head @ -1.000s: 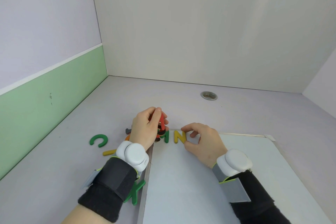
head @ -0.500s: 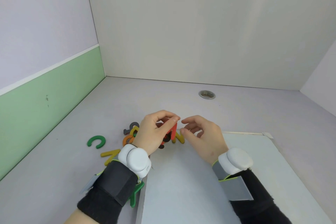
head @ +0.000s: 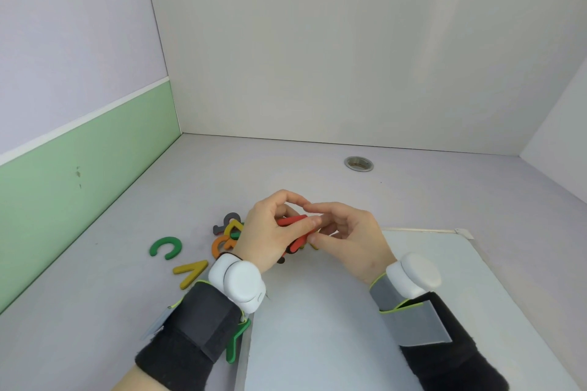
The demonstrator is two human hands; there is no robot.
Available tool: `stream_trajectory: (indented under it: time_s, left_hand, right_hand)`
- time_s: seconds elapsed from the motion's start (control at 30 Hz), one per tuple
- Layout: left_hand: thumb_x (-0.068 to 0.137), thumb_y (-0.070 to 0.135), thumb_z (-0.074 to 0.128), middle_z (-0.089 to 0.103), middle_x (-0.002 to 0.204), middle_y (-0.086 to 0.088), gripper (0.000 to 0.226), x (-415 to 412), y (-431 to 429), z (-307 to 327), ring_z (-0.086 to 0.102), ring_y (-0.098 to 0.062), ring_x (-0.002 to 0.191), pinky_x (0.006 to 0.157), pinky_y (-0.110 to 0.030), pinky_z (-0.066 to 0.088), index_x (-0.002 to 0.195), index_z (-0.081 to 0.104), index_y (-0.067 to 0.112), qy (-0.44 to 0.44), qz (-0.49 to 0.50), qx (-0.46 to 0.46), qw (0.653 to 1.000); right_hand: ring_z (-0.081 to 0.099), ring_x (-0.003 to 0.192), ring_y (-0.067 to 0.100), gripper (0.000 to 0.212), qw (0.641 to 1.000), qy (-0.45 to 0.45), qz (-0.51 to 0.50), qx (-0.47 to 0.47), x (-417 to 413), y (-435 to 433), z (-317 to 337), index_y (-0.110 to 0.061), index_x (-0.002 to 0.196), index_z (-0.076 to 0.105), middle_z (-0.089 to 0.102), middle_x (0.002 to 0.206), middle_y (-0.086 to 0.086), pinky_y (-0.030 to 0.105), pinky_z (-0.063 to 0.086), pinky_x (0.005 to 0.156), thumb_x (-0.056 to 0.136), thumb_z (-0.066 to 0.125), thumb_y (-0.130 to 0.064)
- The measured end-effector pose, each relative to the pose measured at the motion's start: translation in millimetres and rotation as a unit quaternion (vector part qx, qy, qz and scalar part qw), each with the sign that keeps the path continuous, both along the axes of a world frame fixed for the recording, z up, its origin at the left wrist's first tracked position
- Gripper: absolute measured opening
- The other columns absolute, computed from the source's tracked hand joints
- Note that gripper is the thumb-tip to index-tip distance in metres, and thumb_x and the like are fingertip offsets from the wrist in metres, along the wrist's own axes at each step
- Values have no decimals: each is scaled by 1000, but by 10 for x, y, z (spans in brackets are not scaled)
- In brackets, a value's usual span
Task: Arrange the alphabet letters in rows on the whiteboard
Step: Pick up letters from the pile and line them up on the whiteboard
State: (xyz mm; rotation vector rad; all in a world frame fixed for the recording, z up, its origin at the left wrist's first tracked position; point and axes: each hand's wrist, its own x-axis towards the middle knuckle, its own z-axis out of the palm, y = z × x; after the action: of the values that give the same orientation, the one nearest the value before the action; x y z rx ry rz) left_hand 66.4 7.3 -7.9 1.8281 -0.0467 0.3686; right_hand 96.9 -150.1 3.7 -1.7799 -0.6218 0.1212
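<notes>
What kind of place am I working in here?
Probably a bare recording booth or staged tabletop: plain panel walls enclose a lavender surface holding only a whiteboard, loose foam letters, and a small metal grommet.

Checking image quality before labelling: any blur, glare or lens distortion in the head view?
Head view: soft, even light, no glare on the whiteboard; wide-angle bending of wall edges; both hands and the red letter slightly soft; faint shadows only.

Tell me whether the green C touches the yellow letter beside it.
Apart. The head view shows bare table between the green C and the yellow letter lying nearer the person.
</notes>
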Motion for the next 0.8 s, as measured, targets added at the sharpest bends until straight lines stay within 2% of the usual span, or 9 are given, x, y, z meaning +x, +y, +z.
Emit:
stream_trajectory:
  time_s: [0.1, 0.2, 0.3, 0.37, 0.47, 0.6, 0.7, 0.8]
  left_hand:
    - [79, 38, 75, 72, 69, -2, 23, 4, 7, -3, 69, -20, 57, 42, -27, 48, 97, 63, 32, 10, 2, -10, 1000]
    - [82, 40, 71, 73, 71, -1, 19, 12, 21, -8, 67, -12, 56, 44, -25, 49, 96, 64, 30, 10, 17, -20, 1000]
    - [83, 40, 69, 74, 69, 2, 15, 14, 21, -11, 65, -6, 56, 48, -15, 45, 93, 65, 28, 12, 32, -18, 999]
    - [83, 39, 69, 75, 70, 3, 15, 14, 18, -9, 67, -5, 57, 49, -13, 45, 91, 65, 26, 13, 34, -19, 999]
    - [83, 37, 69, 75, 71, 1, 18, 10, 15, -4, 67, -9, 59, 51, -19, 50, 91, 66, 21, 18, 34, -27, 999]
    - [84, 35, 70, 73, 69, 0, 16, 9, 22, -6, 64, -11, 57, 41, -23, 44, 88, 67, 19, 36, 41, -46, 997]
    - [84, 34, 69, 73, 68, 0, 16, 16, 24, -13, 64, -11, 57, 42, -23, 46, 84, 67, 18, 40, 44, -39, 997]
    - [84, 34, 69, 73, 69, 0, 16, 20, 26, -16, 66, -12, 60, 45, -23, 48, 84, 67, 18, 41, 43, -34, 998]
  right_hand:
    - [64, 67, 17, 31, 1000, 12, 1, 3, -2, -6, 8, -31, 90, 73, 74, 74, 3, 34, 54, 69, 68, 67, -9]
    - [63, 62, 14, 27, 999, 23, -29, 13, 19, -11, 16, -28, 83, 71, 72, 68, 1, 23, 51, 63, 69, 68, -4]
    - [59, 54, 8, 20, 996, 33, -81, 37, 50, -29, 21, -23, 78, 67, 68, 58, -6, 15, 45, 53, 75, 68, -4]
    - [58, 49, 7, 15, 992, 40, -106, 51, 71, -49, 26, -20, 74, 65, 67, 54, -6, 13, 43, 48, 77, 68, -6]
    - [60, 50, 7, 15, 985, 37, -163, 42, 111, -88, 13, -20, 70, 63, 68, 57, -4, 16, 44, 49, 76, 69, -8]
    - [67, 58, 15, 11, 966, 49, -252, -3, 192, -195, -15, -18, 66, 60, 70, 55, 1, 32, 54, 59, 69, 67, -11]
    - [66, 52, 15, 13, 963, 93, -250, -32, 227, -283, -21, -14, 74, 58, 69, 52, 2, 30, 56, 55, 69, 66, -4]
    - [65, 54, 16, 23, 965, 105, -226, -83, 209, -312, -5, -19, 85, 59, 71, 57, 3, 31, 56, 58, 70, 65, -3]
